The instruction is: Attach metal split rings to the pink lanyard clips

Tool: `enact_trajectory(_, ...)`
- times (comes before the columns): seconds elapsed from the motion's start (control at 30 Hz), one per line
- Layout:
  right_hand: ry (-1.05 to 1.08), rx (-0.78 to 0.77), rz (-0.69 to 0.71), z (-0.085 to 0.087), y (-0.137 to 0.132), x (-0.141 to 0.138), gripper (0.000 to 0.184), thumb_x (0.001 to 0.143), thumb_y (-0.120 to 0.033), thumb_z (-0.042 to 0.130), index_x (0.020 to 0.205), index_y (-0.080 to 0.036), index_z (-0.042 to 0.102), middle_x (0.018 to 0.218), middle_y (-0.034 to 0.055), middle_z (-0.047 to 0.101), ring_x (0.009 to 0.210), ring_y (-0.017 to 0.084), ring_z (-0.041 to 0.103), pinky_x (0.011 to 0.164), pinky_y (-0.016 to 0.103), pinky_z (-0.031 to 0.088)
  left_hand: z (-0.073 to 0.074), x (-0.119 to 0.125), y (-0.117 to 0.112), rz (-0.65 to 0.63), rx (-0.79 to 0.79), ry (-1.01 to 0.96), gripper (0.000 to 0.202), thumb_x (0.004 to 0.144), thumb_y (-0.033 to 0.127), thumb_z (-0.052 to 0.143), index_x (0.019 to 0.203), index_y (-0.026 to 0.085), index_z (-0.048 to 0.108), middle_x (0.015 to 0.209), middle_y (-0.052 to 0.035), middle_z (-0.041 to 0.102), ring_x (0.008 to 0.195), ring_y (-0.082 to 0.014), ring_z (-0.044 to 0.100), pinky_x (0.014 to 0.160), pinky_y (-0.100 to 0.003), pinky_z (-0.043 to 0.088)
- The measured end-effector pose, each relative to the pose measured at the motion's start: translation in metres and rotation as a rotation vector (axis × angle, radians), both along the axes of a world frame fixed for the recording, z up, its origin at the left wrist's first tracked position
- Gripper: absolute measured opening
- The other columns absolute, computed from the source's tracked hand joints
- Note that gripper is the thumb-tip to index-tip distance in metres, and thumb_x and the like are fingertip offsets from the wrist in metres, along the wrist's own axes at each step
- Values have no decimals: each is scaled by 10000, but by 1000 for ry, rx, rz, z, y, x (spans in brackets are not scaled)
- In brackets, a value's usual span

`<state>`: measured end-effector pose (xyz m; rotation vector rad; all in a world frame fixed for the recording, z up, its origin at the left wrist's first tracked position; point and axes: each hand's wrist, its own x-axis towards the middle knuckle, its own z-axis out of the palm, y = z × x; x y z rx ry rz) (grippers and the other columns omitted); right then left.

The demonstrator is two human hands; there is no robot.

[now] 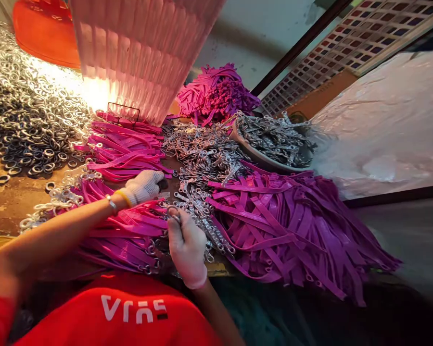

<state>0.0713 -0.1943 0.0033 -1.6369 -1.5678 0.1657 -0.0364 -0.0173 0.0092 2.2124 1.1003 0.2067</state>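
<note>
My left hand [141, 187], in a white knit glove with bare fingertips, reaches over the pink straps from the left. Its fingers are closed, and what they hold, if anything, is hidden. Just below and right of it, my right hand [188, 246], also gloved, pinches a small metal ring [173, 217] between thumb and fingers. Pink straps with metal ends [126, 230] lie under my left forearm, and a second bundle of pink straps [124, 149] is beyond. Short metal chains [205, 154] are heaped beside both hands.
Loose metal rings [29, 115] form a big pile at left, beneath an orange lamp [45, 31] and a ribbed translucent sheet [140, 53]. A basin [252, 151] holds more chains. Purple straps [292, 230] spread at right; another strap pile [218, 93] sits behind. Plastic wrapping [389, 120] borders the right.
</note>
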Motion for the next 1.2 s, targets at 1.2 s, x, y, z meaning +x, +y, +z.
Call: enact_trajectory(1.2, -498, -338, 219, 18, 26, -21, 324, 1013, -216, 478, 1314, -163, 585, 1065, 102, 738, 904, 199, 700, 748, 263, 451, -5, -90, -77, 76, -407, -490, 89, 755, 244, 654, 781, 199, 726, 765, -34, 705, 773, -210, 622, 689, -263, 491)
